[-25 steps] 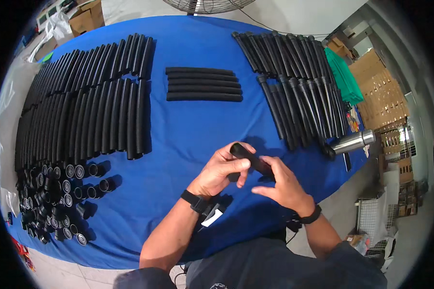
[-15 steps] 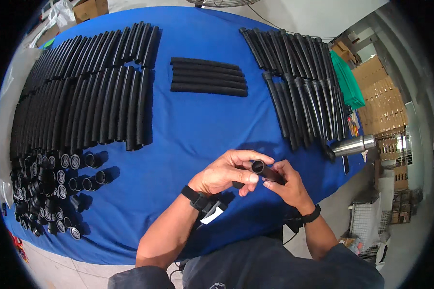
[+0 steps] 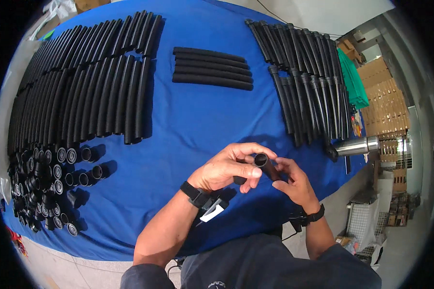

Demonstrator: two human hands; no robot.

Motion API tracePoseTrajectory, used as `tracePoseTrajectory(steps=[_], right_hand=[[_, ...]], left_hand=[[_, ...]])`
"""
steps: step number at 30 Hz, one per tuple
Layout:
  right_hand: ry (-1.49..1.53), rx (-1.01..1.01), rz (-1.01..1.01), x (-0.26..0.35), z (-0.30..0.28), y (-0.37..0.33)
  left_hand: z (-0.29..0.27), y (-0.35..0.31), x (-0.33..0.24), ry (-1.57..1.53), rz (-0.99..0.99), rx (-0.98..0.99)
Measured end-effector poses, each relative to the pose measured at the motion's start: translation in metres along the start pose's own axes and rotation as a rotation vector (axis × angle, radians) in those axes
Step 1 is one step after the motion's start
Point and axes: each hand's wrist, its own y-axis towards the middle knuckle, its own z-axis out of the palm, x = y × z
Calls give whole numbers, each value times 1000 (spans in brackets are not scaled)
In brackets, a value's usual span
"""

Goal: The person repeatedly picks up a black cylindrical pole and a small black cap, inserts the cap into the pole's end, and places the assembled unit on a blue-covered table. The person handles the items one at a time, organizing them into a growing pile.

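Observation:
Above the table's near side, a short-looking black tube (image 3: pixel 271 169) points its open round end up toward me. My left hand (image 3: pixel 226 168) pinches the tube near that open end, thumb and forefinger on either side. A small dark round piece (image 3: pixel 238 180) shows beneath the left thumb, by the curled fingers; I cannot make out what it is. My right hand (image 3: pixel 297 183) wraps the tube lower down, thumb on the near side and fingers on the far side. The tube's far end is hidden. Both wrists wear black straps.
Rows of black tubes (image 3: pixel 101 96) cover the table's left, with many black caps (image 3: pixel 58 187) in front. Several tubes (image 3: pixel 212 70) lie at the back middle. Tubes with collared ends (image 3: pixel 313 86) fill the right, beside a metal cylinder (image 3: pixel 357 146) and green bin (image 3: pixel 353 82).
The view has shifted slightly, so the table's things sit a little higher. The right fingers have straightened somewhat along the tube. The left hand keeps its pinch.

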Motion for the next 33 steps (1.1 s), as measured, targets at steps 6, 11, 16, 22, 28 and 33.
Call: tracePoseTrajectory(steps=[6,11,16,22,28,33], right_hand=[[-162,-15,-74,-6,3,0],[205,11,213,0,-4,0],[-251,-25,-82,-7,8,1],[256,-56,140,-4,13,2],[218,11,326,-15,4,-1],[140,-9,379,-5,14,1]], left_hand=[[0,1,-2,-41,21,-74],[-4,1,-1,-29,26,-68],[-1,2,-2,-1,27,-60],[-8,9,2,-277,254,-189],[-10,12,-1,-388,271,-273],[-20,8,0,-429,198,-68]])
